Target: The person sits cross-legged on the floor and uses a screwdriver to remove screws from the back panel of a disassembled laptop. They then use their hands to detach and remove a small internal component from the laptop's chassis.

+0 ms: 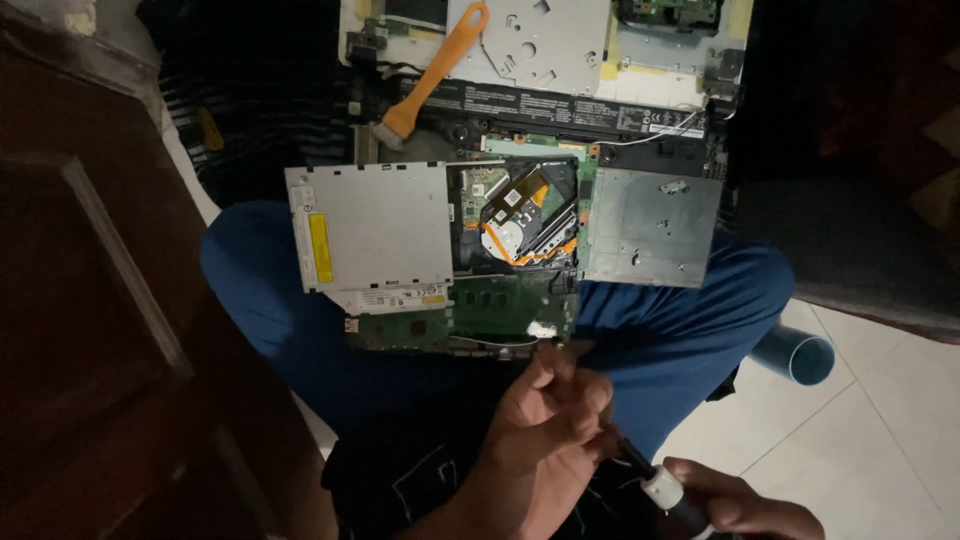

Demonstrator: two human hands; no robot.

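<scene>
- Nearest the camera, at the bottom edge right of centre: right hand (735, 505), fingers wrapped round the handle of a screwdriver (655, 485) with a black shaft and a white collar; grip closed on that handle.
- Just left of it, lower centre: left hand (545, 430), fingertips pinched together on the dark front end of the same screwdriver; grip closed there, though whether anything small sits between the fingertips cannot be told.
- Above the left hand, mid-frame: opened laptop base (480, 315), resting across a lap in blue trousers (680, 330), green circuit board exposed along its lower edge.
- On the base, left of centre: silver optical drive (375, 225) with a yellow label, lying flat.
- Beside it, at the centre: open bay with a bare drive mechanism (525, 220), orange ribbon cable curling round a white hub.
- Right of the bay: plain grey metal plate (650, 225), flat, touching the bay's edge.
- Top of the frame: second opened chassis (560, 50), pale metal panel with cut-outs, black strip beneath.
- Upper centre-left: orange-handled brush (435, 75), lying aslant, handle over the pale panel, bristles pointing lower left.
- Right, below the knee: blue tube (795, 355), open end toward the camera, on a white tiled floor (880, 420).
- Left side: dark wooden panel (90, 300).
</scene>
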